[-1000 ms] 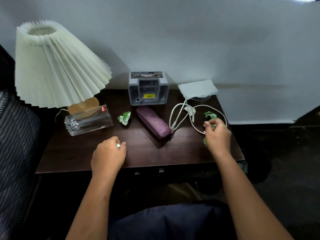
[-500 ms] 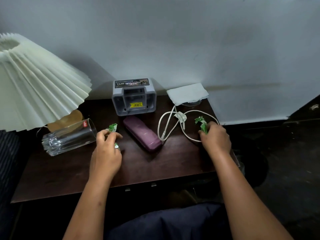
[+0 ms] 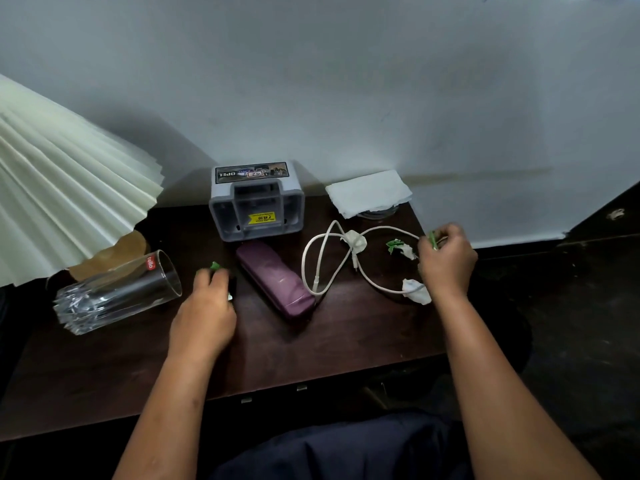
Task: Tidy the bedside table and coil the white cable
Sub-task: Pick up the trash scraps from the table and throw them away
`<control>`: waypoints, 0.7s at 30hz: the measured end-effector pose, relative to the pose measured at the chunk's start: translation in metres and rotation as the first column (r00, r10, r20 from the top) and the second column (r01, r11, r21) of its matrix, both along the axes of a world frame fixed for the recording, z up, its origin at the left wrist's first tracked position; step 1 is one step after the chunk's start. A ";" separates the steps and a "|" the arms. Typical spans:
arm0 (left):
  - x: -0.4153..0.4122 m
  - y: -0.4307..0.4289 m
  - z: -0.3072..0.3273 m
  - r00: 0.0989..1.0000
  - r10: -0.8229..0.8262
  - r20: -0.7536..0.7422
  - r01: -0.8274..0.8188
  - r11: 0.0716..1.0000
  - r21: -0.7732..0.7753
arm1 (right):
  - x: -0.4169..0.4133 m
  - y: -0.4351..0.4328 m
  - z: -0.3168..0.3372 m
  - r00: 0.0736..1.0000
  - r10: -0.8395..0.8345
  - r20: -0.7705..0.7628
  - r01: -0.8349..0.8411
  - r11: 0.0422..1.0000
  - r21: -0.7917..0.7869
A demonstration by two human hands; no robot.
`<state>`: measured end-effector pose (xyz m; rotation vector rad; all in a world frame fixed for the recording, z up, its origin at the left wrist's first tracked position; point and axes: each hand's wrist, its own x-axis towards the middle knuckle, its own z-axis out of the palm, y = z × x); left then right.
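Observation:
The white cable [image 3: 332, 261] lies in loose loops on the dark bedside table [image 3: 339, 344], right of a purple case [image 3: 277, 279]. My left hand [image 3: 204, 313] is closed over a crumpled green-and-white wrapper [image 3: 215, 266] between the glass and the case. My right hand [image 3: 446, 261] pinches a green wrapper scrap [image 3: 432, 239] at the table's right edge. A second green-and-white wrapper [image 3: 401, 247] and a white crumpled scrap [image 3: 417, 293] lie beside the cable, left of my right hand.
A clear glass [image 3: 114, 294] lies on its side at the left, under a pleated lamp shade [image 3: 65, 206]. A grey plastic box [image 3: 256, 202] and a folded white napkin [image 3: 369, 192] stand along the wall. The table ends just right of my right hand.
My left hand reached forward from the front edge and closed on the wrapper beside the case. My right hand lifted a green scrap toward the right edge, uncovering two scraps by the cable.

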<state>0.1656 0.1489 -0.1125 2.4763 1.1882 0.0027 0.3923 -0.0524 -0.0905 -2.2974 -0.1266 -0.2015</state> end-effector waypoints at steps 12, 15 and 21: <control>0.018 -0.014 0.027 0.904 0.016 0.428 -0.108 0.975 0.192 | -0.007 0.023 -0.015 0.963 0.251 -0.101 -0.270 0.887 -0.375; 0.020 -0.019 0.031 0.889 -0.011 0.459 -0.087 0.978 0.192 | -0.010 0.032 -0.011 0.954 0.289 -0.081 -0.300 0.921 -0.248; 0.026 -0.027 0.037 0.858 -0.100 0.505 0.004 0.982 0.188 | -0.013 0.038 -0.021 0.934 0.330 -0.135 -0.354 0.900 -0.255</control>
